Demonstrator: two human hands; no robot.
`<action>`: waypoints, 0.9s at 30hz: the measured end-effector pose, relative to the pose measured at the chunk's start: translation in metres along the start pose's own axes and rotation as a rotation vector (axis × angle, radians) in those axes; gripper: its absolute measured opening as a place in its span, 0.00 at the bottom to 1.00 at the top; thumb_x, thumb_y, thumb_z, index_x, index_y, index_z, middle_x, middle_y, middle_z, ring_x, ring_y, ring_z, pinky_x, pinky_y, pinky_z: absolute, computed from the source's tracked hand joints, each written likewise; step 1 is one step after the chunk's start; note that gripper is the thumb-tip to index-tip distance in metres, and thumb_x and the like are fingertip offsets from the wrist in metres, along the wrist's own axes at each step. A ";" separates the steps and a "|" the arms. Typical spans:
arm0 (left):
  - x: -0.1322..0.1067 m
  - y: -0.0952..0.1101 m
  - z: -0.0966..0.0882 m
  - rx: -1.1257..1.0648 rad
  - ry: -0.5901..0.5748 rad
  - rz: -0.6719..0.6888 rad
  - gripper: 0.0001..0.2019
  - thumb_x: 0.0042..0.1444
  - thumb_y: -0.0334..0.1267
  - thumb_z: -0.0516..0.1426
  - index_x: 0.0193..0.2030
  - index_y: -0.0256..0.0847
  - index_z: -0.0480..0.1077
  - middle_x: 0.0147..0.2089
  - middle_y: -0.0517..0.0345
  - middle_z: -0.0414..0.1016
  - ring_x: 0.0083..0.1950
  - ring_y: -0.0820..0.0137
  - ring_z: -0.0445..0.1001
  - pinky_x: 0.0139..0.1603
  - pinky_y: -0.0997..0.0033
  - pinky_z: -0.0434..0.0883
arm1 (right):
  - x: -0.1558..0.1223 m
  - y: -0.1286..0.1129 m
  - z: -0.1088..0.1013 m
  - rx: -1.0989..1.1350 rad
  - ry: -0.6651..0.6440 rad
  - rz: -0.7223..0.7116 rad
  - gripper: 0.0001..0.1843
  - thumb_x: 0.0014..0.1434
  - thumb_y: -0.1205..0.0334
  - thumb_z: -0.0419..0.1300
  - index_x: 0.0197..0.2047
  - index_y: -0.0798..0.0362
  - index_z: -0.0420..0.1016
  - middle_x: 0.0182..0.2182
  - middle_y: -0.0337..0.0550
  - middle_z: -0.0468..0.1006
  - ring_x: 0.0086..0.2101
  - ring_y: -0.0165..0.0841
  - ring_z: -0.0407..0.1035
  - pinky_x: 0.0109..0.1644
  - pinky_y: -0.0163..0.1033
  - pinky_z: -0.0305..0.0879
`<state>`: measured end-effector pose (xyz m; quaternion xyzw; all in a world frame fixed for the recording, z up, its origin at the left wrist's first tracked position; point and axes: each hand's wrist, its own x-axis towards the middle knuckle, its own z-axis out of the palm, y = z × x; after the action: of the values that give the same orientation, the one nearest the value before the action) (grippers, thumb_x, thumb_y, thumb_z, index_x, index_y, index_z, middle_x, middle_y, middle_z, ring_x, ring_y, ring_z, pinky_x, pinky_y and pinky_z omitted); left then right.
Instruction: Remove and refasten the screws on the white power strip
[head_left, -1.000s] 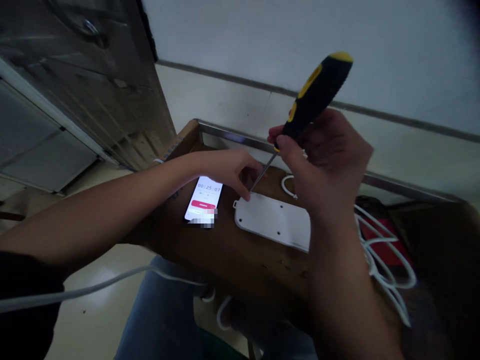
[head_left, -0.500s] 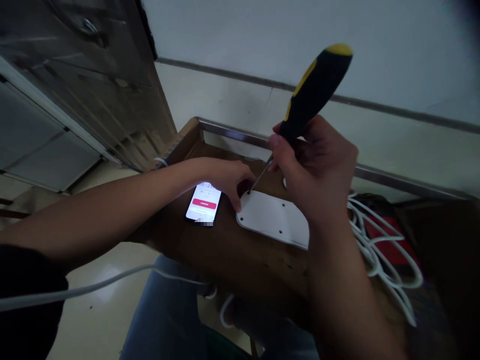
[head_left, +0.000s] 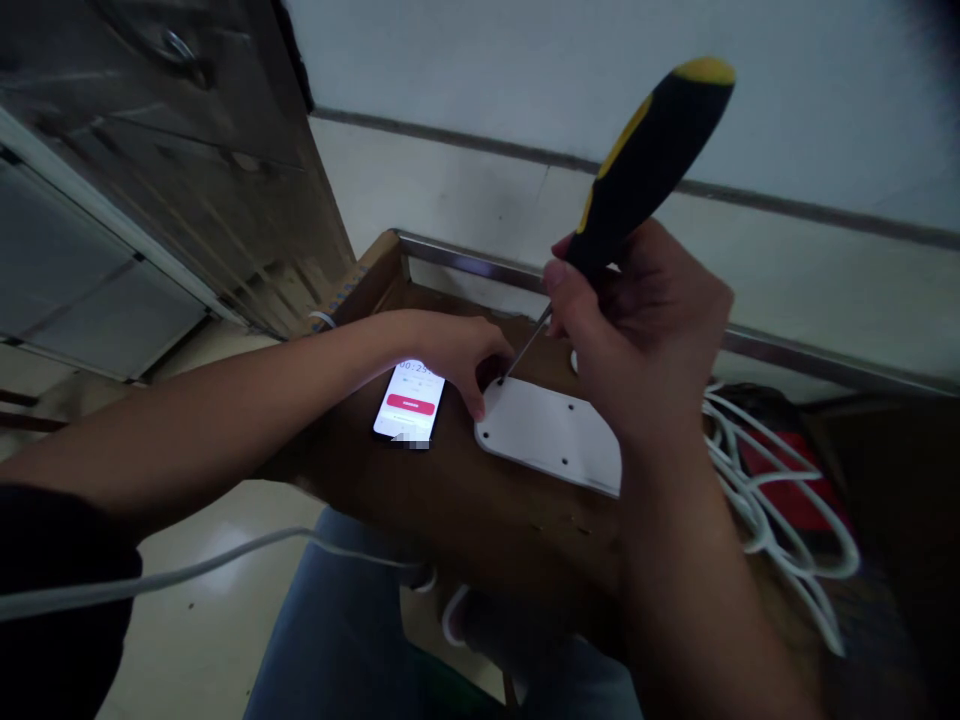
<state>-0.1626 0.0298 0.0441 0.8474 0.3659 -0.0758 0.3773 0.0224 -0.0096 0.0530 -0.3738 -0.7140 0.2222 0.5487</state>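
Indoor rm, type unclr, door (head_left: 202,170) w/ handle (head_left: 178,52)

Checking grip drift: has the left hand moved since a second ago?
Yes: against the phone, the left hand has shifted left and nearer the wearer.

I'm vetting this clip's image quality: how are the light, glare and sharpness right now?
Head view: dim overall, the lit phone screen brightest; head view: a pale glare patch on the floor; head view: lower right corner nearly black; head view: dark holes in the white plate read clearly, but the screwdriver tip is too small to make out.
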 end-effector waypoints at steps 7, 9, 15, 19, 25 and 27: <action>0.001 0.000 0.000 -0.010 -0.007 -0.010 0.24 0.41 0.46 0.76 0.43 0.39 0.78 0.37 0.59 0.83 0.38 0.67 0.78 0.41 0.69 0.69 | 0.000 0.001 0.000 -0.012 0.013 -0.027 0.21 0.65 0.44 0.62 0.47 0.54 0.75 0.38 0.37 0.74 0.27 0.15 0.64 0.31 0.25 0.63; 0.001 0.000 0.000 -0.008 -0.003 -0.014 0.23 0.41 0.46 0.76 0.41 0.39 0.78 0.36 0.59 0.83 0.37 0.68 0.77 0.41 0.69 0.68 | 0.000 0.001 -0.001 -0.021 0.018 -0.025 0.20 0.65 0.44 0.62 0.47 0.53 0.75 0.38 0.37 0.74 0.28 0.15 0.64 0.30 0.26 0.63; 0.001 -0.001 0.000 0.023 -0.005 -0.009 0.25 0.42 0.46 0.76 0.45 0.40 0.79 0.37 0.59 0.83 0.38 0.68 0.78 0.41 0.69 0.70 | 0.000 -0.002 -0.001 0.006 0.017 -0.019 0.18 0.65 0.46 0.63 0.46 0.53 0.75 0.38 0.38 0.74 0.27 0.16 0.64 0.30 0.27 0.63; 0.000 -0.001 0.001 -0.010 0.003 0.016 0.23 0.43 0.42 0.76 0.47 0.39 0.80 0.38 0.59 0.84 0.38 0.68 0.77 0.42 0.68 0.70 | 0.000 -0.001 -0.001 0.009 0.014 -0.019 0.18 0.65 0.46 0.63 0.46 0.53 0.75 0.39 0.38 0.75 0.28 0.16 0.64 0.30 0.27 0.64; 0.000 -0.001 0.002 -0.018 0.006 0.010 0.25 0.42 0.43 0.76 0.47 0.37 0.80 0.40 0.56 0.85 0.38 0.68 0.79 0.40 0.70 0.69 | 0.000 0.001 -0.001 0.003 -0.008 -0.011 0.19 0.64 0.45 0.63 0.46 0.54 0.75 0.39 0.38 0.75 0.28 0.16 0.64 0.30 0.26 0.64; 0.001 -0.002 0.002 -0.012 0.004 0.018 0.25 0.42 0.44 0.76 0.46 0.38 0.80 0.41 0.56 0.85 0.38 0.68 0.78 0.39 0.71 0.69 | 0.000 0.001 0.000 0.003 -0.012 -0.018 0.20 0.64 0.45 0.63 0.47 0.55 0.74 0.39 0.38 0.74 0.28 0.15 0.64 0.30 0.26 0.65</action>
<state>-0.1628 0.0301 0.0414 0.8483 0.3596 -0.0686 0.3825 0.0231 -0.0091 0.0523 -0.3651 -0.7205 0.2205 0.5468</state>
